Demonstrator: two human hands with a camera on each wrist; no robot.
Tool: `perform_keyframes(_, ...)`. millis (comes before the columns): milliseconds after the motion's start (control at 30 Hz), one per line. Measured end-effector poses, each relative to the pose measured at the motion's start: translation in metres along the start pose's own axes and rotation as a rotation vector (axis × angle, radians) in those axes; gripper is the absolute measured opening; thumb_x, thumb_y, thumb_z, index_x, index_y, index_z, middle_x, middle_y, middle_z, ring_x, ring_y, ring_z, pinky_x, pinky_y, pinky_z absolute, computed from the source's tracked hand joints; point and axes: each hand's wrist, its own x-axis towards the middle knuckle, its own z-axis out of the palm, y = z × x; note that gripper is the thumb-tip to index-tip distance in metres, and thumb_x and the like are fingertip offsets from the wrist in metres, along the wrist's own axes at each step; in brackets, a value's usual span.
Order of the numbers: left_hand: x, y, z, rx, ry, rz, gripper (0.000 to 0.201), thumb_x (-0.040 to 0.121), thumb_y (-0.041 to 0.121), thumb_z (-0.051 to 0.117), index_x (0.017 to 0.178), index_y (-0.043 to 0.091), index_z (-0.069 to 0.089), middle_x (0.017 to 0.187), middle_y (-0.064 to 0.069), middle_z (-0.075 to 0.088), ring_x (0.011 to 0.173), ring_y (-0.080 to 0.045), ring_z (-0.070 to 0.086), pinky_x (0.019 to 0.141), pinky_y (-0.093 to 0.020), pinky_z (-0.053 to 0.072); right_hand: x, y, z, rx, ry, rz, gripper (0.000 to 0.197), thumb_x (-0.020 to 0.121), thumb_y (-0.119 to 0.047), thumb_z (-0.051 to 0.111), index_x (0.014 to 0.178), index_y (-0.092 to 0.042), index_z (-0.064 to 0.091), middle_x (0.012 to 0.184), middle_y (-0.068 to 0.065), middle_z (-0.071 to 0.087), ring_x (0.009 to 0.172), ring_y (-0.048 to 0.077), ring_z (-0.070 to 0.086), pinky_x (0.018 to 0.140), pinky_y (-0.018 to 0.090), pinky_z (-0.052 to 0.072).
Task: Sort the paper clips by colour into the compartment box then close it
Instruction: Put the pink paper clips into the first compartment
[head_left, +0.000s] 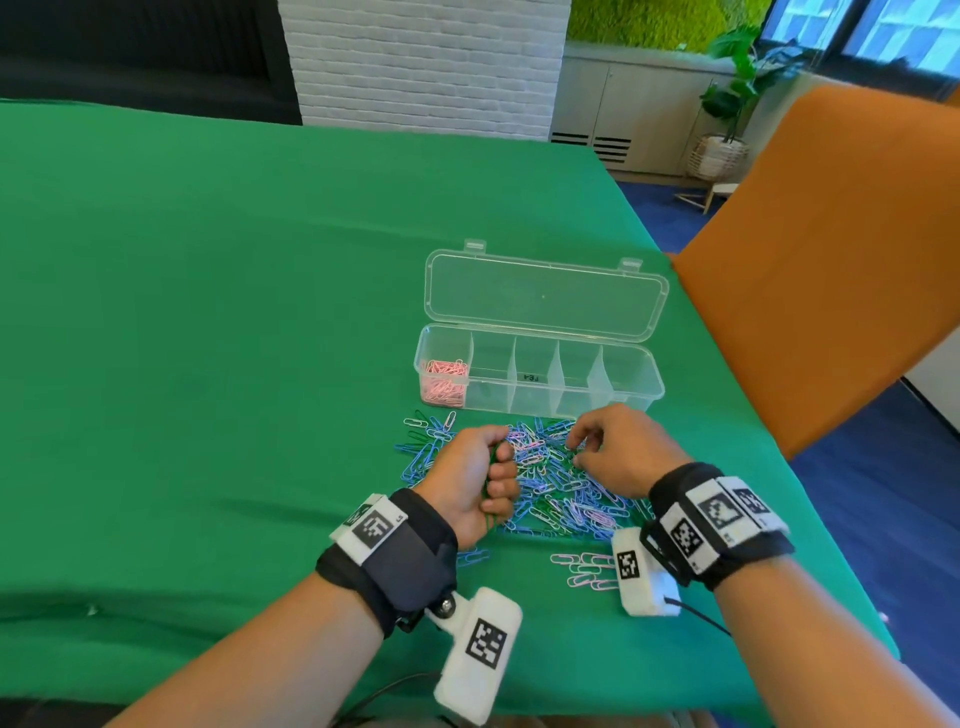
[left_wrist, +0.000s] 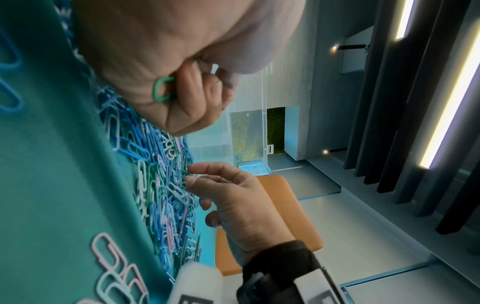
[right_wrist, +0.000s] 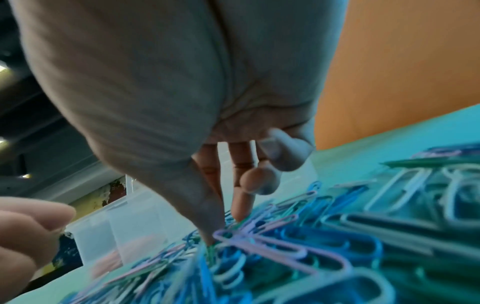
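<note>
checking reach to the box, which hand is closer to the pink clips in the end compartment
Left. The left hand, fisted around green clips, sits just in front of the pink clips. The right hand works the loose pile farther along, before the box's empty compartments.

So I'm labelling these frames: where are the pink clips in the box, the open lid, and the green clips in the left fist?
pink clips (head_left: 443, 382): head view, middle of heap.
open lid (head_left: 543, 292): head view, panel centre.
green clips (left_wrist: 163, 89): left wrist view, protruding loop.
</note>
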Motion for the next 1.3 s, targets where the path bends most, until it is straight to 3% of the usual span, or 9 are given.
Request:
perform_keyframes(233, -0.003, -0.002, 0.004, 0.086, -0.031, 0.004, 0.041, 0.101, 0.029, 0.042, 0.061, 0.021, 0.040, 0.052, 0.006, 0.027, 0.039, -0.009, 0.025, 0.034, -0.016, 0.016, -0.002, 0.006, 0.000, -0.061, -0.012, -0.051, 0.016, 0.088, -0.013, 0.056, 0.077, -0.021, 0.064, 0.082, -0.005, 0.067, 0.082, 0.016, 0.064, 0.081, 0.034, 0.055)
perform_keyframes(467, -0.004, 0.000, 0.003, 0.061, -0.023, 0.008, 0.036, 0.101, 0.026, 0.042, 0.065, 0.019, 0.043, 0.053, 0.006, 0.033, 0.040, -0.008, 0.029, 0.033, -0.017, 0.020, -0.009, 0.006, -0.013, 0.234, 0.037, -0.091, 0.010, 0.090, -0.014, 0.068, 0.080, -0.015, 0.068, 0.079, 0.000, 0.068, 0.069, 0.010, 0.059, 0.064, 0.021, 0.046)
perform_keyframes(567, -0.004, -0.003, 0.005, 0.071, -0.003, 0.017, 0.033, 0.100, 0.023, 0.042, 0.068, 0.016, 0.050, 0.055, 0.003, 0.043, 0.042, -0.009, 0.040, 0.035, -0.016, 0.026, -0.017, -0.004, -0.018, 0.451, -0.004, -0.127, 0.007, 0.086, -0.010, 0.074, 0.080, -0.011, 0.071, 0.072, 0.004, 0.069, 0.060, 0.007, 0.057, 0.061, 0.018, 0.049)
perform_keyframes(700, -0.001, -0.005, 0.006, 0.008, 0.011, 0.006, 0.031, 0.100, 0.020, 0.043, 0.077, 0.007, 0.059, 0.061, -0.005, 0.058, 0.048, -0.016, 0.059, 0.037, -0.017, 0.042, -0.022, -0.014, -0.020, 0.581, -0.051, -0.200, 0.004, 0.085, -0.013, 0.076, 0.081, -0.011, 0.075, 0.063, -0.005, 0.065, 0.050, 0.002, 0.049, 0.051, 0.013, 0.039)
perform_keyframes(800, -0.001, -0.006, 0.006, 0.018, 0.002, -0.008, 0.034, 0.099, 0.021, 0.043, 0.067, 0.014, 0.049, 0.052, 0.002, 0.042, 0.038, -0.010, 0.042, 0.031, -0.016, 0.028, -0.011, -0.005, -0.015, 0.306, 0.032, -0.143, 0.006, 0.085, -0.018, 0.076, 0.080, -0.016, 0.075, 0.069, -0.007, 0.067, 0.056, -0.003, 0.055, 0.058, 0.011, 0.043)
perform_keyframes(967, -0.001, -0.001, 0.006, 0.091, -0.003, 0.011, 0.045, 0.100, 0.028, 0.044, 0.056, 0.022, 0.037, 0.044, 0.008, 0.020, 0.030, -0.007, 0.019, 0.031, -0.013, 0.010, -0.009, 0.003, 0.002, -0.062, -0.040, -0.040, 0.012, 0.084, -0.025, 0.074, 0.076, -0.020, 0.068, 0.072, -0.012, 0.064, 0.077, 0.012, 0.063, 0.078, 0.030, 0.054)
perform_keyframes(1067, 0.000, 0.003, 0.007, 0.095, 0.021, 0.048, 0.040, 0.101, 0.026, 0.044, 0.062, 0.020, 0.040, 0.047, 0.008, 0.021, 0.033, -0.007, 0.020, 0.030, -0.015, 0.013, -0.008, 0.005, -0.004, 0.011, -0.002, -0.052, 0.012, 0.086, -0.022, 0.069, 0.075, -0.018, 0.068, 0.076, -0.006, 0.069, 0.076, 0.013, 0.065, 0.075, 0.029, 0.054)
perform_keyframes(1233, 0.008, 0.002, 0.020, 0.057, 0.067, 0.061, 0.033, 0.101, 0.021, 0.042, 0.068, 0.018, 0.042, 0.051, 0.006, 0.027, 0.037, -0.007, 0.023, 0.032, -0.017, 0.017, -0.014, -0.003, -0.021, 0.511, 0.056, -0.075, 0.008, 0.086, -0.010, 0.072, 0.078, -0.008, 0.074, 0.073, 0.002, 0.072, 0.057, 0.005, 0.056, 0.053, 0.014, 0.044)
perform_keyframes(1300, 0.011, 0.002, 0.028, 0.101, 0.078, 0.092, 0.032, 0.101, 0.020, 0.042, 0.069, 0.016, 0.043, 0.049, 0.006, 0.027, 0.037, -0.007, 0.022, 0.032, -0.017, 0.016, -0.012, -0.001, -0.022, 0.479, 0.080, -0.072, 0.008, 0.085, -0.011, 0.073, 0.078, -0.009, 0.075, 0.072, 0.000, 0.072, 0.058, 0.005, 0.057, 0.057, 0.017, 0.047)
